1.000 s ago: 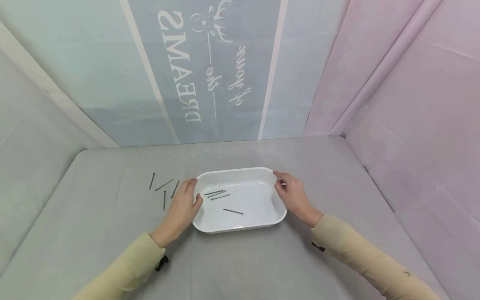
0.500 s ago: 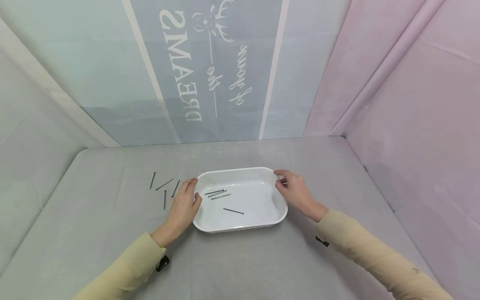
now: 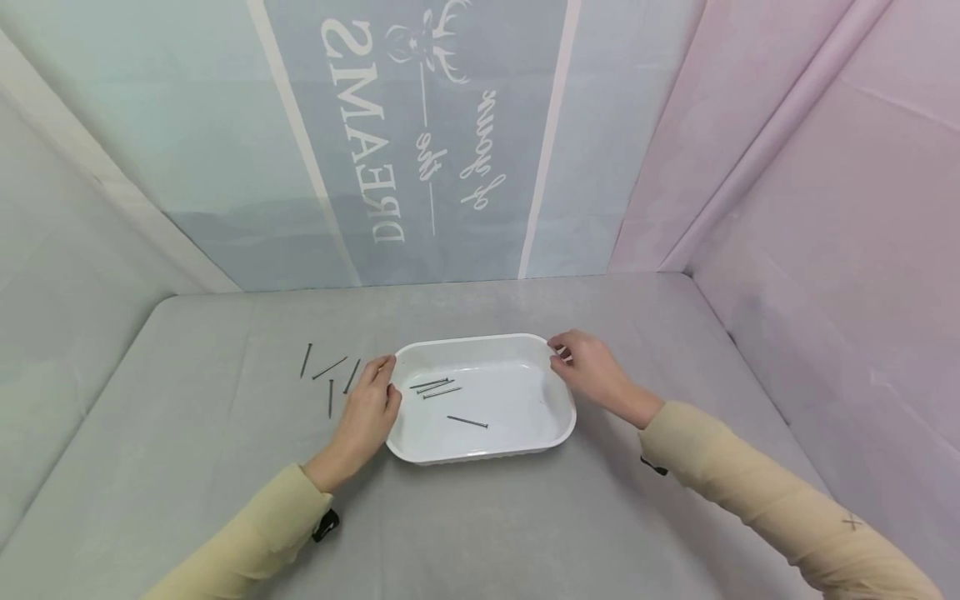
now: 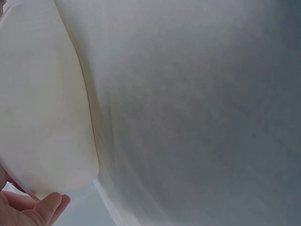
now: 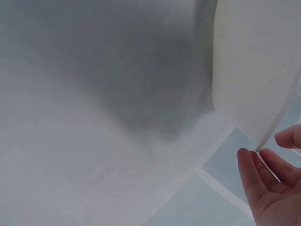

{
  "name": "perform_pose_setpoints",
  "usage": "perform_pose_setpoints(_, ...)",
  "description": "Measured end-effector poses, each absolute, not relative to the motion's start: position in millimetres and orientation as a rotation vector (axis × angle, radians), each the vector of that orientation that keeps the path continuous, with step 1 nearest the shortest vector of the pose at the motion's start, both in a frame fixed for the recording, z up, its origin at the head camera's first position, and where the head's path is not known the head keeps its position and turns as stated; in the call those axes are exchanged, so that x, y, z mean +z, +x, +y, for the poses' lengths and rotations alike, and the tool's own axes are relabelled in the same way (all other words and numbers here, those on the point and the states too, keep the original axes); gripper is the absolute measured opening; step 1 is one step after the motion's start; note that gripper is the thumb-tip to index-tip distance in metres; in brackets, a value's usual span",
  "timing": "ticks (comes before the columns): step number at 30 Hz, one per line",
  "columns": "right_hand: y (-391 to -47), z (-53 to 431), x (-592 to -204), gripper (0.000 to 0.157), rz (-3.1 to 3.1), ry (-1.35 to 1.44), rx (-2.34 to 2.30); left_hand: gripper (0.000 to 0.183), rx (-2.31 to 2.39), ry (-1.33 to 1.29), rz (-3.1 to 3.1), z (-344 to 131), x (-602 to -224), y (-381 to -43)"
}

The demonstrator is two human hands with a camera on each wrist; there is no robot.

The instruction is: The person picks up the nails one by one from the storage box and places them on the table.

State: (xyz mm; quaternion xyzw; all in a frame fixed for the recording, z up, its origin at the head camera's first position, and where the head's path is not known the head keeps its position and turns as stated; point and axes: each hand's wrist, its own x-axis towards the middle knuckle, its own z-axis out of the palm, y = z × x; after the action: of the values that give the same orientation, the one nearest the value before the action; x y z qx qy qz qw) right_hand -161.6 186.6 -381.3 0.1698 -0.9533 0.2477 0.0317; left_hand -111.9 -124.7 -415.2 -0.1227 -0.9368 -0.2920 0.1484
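Observation:
A white baking dish (image 3: pixel 480 454) stands in the middle of the table in the head view. Several nails lie inside: a small bunch (image 3: pixel 438 388) toward the left, and a single nail (image 3: pixel 468 422) nearer the front. My left hand (image 3: pixel 365 417) holds the dish's left side, thumb at the rim and fingers along the outside. At the far right corner, my right hand (image 3: pixel 596 371) has the rim between thumb and fingers; in the right wrist view its fingertips (image 5: pixel 243 153) touch the rim's outer side. Below, the left wrist view shows the dish's outer wall (image 4: pixel 44 103).
Several loose nails (image 3: pixel 330 398) lie on the grey table (image 3: pixel 480 533) left of the dish, close to the left hand. A printed cloth backdrop (image 3: pixel 442 167) rises behind the table, with a pinkish cloth wall (image 3: pixel 840 250) at the right.
The right forearm has swung outward to the right, and the right hand has shifted slightly up at the rim corner. The dish and left hand stay nearly in place.

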Motion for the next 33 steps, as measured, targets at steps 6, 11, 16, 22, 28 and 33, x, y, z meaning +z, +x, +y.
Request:
perform_pose_setpoints(6, -162, 185, -376, 0.021, -2.914, 0.536, 0.701, 0.041, -0.84, -0.351, -2.702, -124, -415, -113)
perform_pose_setpoints(11, -163, 181, -369, 0.021, -2.904, 0.586, 0.665, 0.041, -0.844, -0.348, -2.702, -124, -415, -113)
perform_pose_setpoints(16, -164, 177, -360, 0.021, -2.904, 0.645, 0.616, 0.042, -0.863, -0.35, -2.692, -124, -414, -112)
perform_pose_setpoints(22, -163, 170, -351, 0.022, -2.937, 0.7, 0.535, 0.042, -0.859, -0.355, -2.685, -125, -415, -112)
perform_pose_setpoints(28, -163, 164, -345, 0.021, -2.952, 0.777, 0.492, 0.042, -0.863, -0.35, -2.695, -125, -415, -111)
perform_pose_setpoints(33, -162, 158, -341, 0.021, -2.946, 0.847, 0.425, 0.042, -0.861, -0.356, -2.689, -125, -414, -111)
